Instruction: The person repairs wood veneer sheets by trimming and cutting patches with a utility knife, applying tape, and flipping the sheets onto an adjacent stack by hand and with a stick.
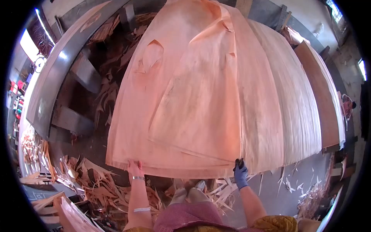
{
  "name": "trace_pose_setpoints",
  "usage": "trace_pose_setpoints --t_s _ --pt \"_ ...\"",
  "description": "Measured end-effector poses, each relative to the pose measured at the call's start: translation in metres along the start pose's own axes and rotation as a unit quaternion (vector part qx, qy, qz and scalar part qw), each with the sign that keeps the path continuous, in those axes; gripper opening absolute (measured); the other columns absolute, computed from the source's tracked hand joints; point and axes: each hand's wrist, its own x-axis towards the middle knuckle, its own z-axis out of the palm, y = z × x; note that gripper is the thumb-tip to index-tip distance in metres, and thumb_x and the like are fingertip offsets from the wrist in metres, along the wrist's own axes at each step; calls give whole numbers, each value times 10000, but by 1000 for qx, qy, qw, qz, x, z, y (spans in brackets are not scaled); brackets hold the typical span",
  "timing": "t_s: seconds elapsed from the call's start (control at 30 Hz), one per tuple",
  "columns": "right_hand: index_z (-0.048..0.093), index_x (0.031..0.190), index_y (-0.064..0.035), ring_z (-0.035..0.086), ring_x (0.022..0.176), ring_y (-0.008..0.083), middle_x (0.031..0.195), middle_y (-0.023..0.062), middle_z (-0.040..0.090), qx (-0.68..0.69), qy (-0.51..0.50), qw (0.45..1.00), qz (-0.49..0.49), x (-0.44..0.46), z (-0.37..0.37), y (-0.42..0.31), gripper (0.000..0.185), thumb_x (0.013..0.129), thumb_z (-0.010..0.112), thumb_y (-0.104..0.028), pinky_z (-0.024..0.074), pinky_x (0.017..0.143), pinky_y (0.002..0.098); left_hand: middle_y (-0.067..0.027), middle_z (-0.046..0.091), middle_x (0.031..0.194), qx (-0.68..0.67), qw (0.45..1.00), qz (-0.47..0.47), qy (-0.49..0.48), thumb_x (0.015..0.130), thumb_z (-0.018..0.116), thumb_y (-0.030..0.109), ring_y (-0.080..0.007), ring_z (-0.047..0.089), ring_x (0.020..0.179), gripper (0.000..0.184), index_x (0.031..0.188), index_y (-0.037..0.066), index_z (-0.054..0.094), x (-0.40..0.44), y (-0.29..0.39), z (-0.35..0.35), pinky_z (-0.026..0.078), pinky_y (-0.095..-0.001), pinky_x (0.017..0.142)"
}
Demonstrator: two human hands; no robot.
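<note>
A large thin sheet of pinkish wood veneer (127, 127) lies on a broad stack in front of me. My bare left hand (134, 169) is at its near edge, fingers closed on the rim. At the near right corner of a paler veneer piece (197, 123) is my right hand (240, 176), in a blue-grey glove. Its fingers are curled around a small black object (239, 164), whose kind I cannot make out. The upper veneer has a torn flap (152, 56) and a raised fold running lengthwise.
More veneer stacks (295, 92) stand to the right. On the left, a long metal-like beam (58, 73) curves past grey blocks (73, 120). Torn veneer scraps (102, 185) litter the floor around my feet. A person (348, 106) is far off at the right.
</note>
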Motion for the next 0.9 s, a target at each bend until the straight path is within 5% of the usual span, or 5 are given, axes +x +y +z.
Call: trace_pose_setpoints --t_s 0.3,0.57,0.63,0.83,0.9 --pt "571 851 -57 494 468 136 548 44 493 15 -5 1000 -11 -26 12 13 337 979 542 -367 391 461 332 -7 574 802 40 996 -9 82 911 641 295 -181 569 676 229 1069 157 549 0 17 -11 499 -279 547" --pt "563 1211 4 632 959 343 1101 188 658 -8 -73 996 -43 3 38 102 346 988 502 -254 478 827 411 28 419 669 -24 997 -64 -20 911 563 130 -100 351 483 111 840 154 480 1 1 -35 329 -252 417" --pt "512 1298 19 590 1121 330 1261 214 590 -91 -65 992 -63 6 42 106 422 993 490 -273 453 916 384 13 491 677 -22 996 -35 -80 915 577 129 -90 461 523 88 892 121 493 -10 -3 -38 343 -240 401" --pt "464 1363 31 594 839 182 1177 153 625 -165 4 958 -233 1 53 112 482 993 528 -272 514 713 314 -31 581 716 92 993 -12 69 903 650 161 -91 504 475 163 940 68 521 -12 5 -19 321 -231 355" --pt "447 1381 19 570 769 159 1116 130 622 -108 -39 984 -133 -11 56 108 480 998 516 -263 504 660 302 -26 574 690 35 993 3 113 905 648 171 -93 490 448 162 919 65 526 -21 10 -7 301 -227 348"
